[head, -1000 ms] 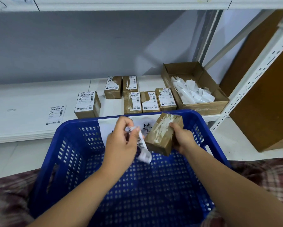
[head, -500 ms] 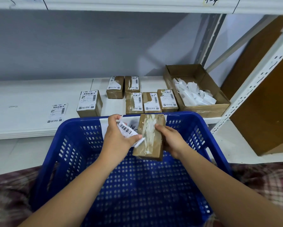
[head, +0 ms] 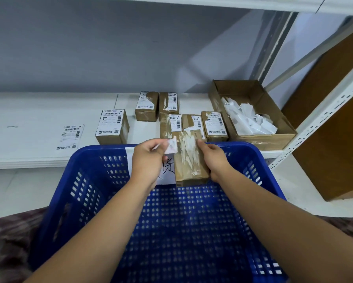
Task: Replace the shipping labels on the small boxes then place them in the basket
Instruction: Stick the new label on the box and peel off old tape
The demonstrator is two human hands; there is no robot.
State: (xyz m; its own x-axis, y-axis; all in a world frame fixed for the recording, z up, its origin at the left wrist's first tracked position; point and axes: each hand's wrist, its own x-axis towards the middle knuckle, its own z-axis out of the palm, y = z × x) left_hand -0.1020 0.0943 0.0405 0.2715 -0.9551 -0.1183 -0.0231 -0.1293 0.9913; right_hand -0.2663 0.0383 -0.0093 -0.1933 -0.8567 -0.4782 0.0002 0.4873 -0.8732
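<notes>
Small brown cardboard box is gripped by the right hand, bare top up, ready to be labelled again. Left hand pinches the torn white paper label, likely trash.

Both bare forearms reach forward from the lower corners and draw together. The left hand, knuckles up, pinches a torn label between thumb and fingers. The right hand grips the small box by its right side, fingers curled round the edge.
</notes>
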